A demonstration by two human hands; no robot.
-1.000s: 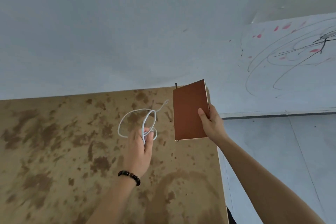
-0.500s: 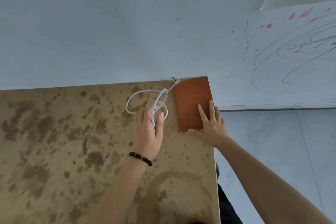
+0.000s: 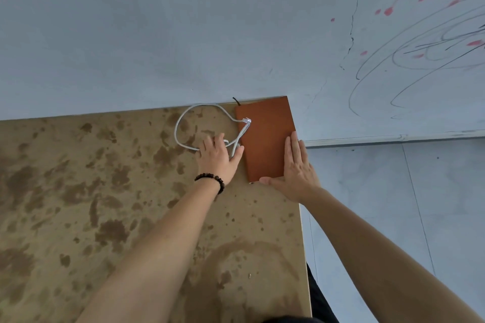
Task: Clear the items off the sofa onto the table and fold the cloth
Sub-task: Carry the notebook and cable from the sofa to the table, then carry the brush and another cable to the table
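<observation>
Both hands pressed flat at the worktop's far right corner.

The brown notebook lay on the stained worktop, with the white cable looped at its 9 o'clock. Half a second earlier the left hand had gripped that cable. Now its fingers were spread apart and lay over the strands, and the connector had flopped onto the notebook's cover. The right hand had slid to the notebook's 3 o'clock edge, its fingers straight and together on the cover and its thumb along the near edge. A beaded bracelet circled the left wrist. At 2 o'clock a wall sheet bore black scribbled loops and red dabs.
</observation>
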